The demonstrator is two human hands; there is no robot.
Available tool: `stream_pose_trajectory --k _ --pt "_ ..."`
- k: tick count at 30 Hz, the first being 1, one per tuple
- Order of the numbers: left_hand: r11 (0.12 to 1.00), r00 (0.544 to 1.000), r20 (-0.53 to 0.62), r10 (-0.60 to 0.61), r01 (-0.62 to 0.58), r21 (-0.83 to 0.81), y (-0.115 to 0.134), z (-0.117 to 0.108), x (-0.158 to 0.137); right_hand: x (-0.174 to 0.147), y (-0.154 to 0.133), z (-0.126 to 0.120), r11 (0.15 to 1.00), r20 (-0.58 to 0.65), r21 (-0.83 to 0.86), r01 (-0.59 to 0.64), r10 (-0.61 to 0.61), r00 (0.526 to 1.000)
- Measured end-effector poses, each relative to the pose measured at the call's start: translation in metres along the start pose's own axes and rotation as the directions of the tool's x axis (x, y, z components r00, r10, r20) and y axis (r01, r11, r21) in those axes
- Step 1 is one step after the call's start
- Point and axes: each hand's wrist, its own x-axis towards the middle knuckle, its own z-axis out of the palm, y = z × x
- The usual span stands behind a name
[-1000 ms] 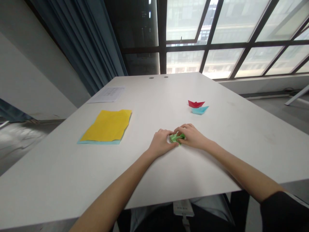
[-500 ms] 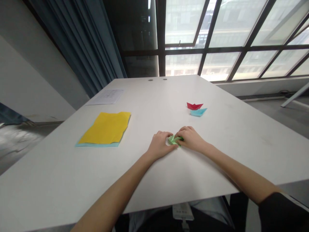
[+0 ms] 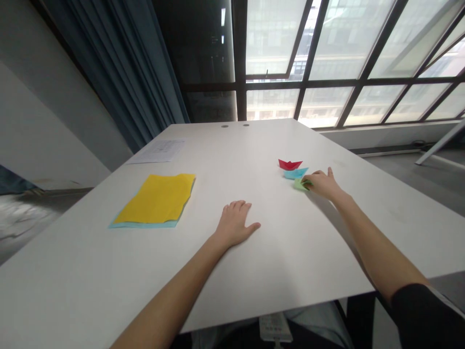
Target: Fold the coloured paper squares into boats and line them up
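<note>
I see one short black fabric sleeve (image 3: 423,310), pale-striped. A white rectangular printed badge (image 3: 275,327) shows past the white worktop (image 3: 308,283)'s near edge.

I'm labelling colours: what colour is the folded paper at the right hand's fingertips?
Light green; the folded paper shows in the head view.

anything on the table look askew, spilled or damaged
Slightly askew: the yellow paper on the left has wavy edges and doesn't line up with the light blue paper beneath, which peeks out. I see no spill or damage, though the right hand partly hides the green paper.
</note>
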Motion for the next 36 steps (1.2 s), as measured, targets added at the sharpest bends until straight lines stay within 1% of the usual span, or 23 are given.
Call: stream_pose_trajectory --k 2,6,11,14,21,24,26,28,29,31,33,34,36 --pt "1.0 1.0 0.008 0.0 -0.001 0.01 0.0 0.0 0.0 0.002 0.003 0.007 1.0 0.016 0.005 0.009 -0.009 1.0" --pt "1.0 1.0 0.016 -0.005 0.005 0.013 0.0 0.0 -0.001 0.005 0.0 0.013 1.0 0.023 0.007 0.014 -0.014 1.0" --pt "1.0 1.0 0.021 0.001 -0.002 0.017 0.002 -0.002 -0.001 0.005 -0.005 0.009 1.0 0.034 -0.024 0.006 -0.005 0.999" --pt "1.0 1.0 0.026 0.001 -0.002 0.022 0.002 -0.003 -0.001 0.003 -0.006 0.005 1.0 0.015 0.0 0.01 -0.01 1.0" --pt "1.0 0.999 0.038 -0.004 0.003 0.031 0.002 -0.003 -0.001 -0.002 -0.003 -0.003 0.999 -0.092 0.05 0.0 0.005 0.996" --pt "0.999 0.999 0.034 0.004 -0.005 0.033 0.002 -0.004 -0.001 -0.004 -0.005 -0.009 0.997 -0.191 0.073 0.015 0.0 0.982" --pt "0.999 0.999 0.034 0.004 -0.006 0.035 0.002 -0.004 -0.001 -0.007 -0.013 -0.015 0.992 -0.273 0.116 0.055 -0.021 0.962" --pt "0.999 0.999 0.042 -0.003 0.002 0.033 0.002 -0.004 -0.002 -0.011 -0.029 -0.02 0.974 -0.335 0.182 0.138 -0.07 0.939" --pt "1.0 0.999 0.045 -0.006 0.004 0.031 0.002 -0.004 -0.002 -0.014 -0.039 -0.021 0.954 -0.359 0.219 0.205 -0.117 0.926" --pt "1.0 0.999 0.047 -0.006 0.005 0.031 0.002 -0.003 -0.002 -0.02 -0.062 -0.021 0.889 -0.364 0.287 0.356 -0.242 0.899" --pt "0.999 0.999 0.041 -0.001 0.0 0.04 0.001 -0.002 -0.002 -0.027 -0.084 -0.015 0.823 -0.298 0.326 0.465 -0.378 0.877" --pt "0.999 0.999 0.038 0.002 -0.004 0.046 0.001 -0.002 -0.002 -0.03 -0.094 -0.011 0.798 -0.251 0.337 0.499 -0.435 0.865" --pt "0.999 0.999 0.032 0.009 -0.011 0.053 0.0 -0.002 -0.003 -0.035 -0.108 -0.002 0.781 -0.147 0.352 0.515 -0.498 0.855"
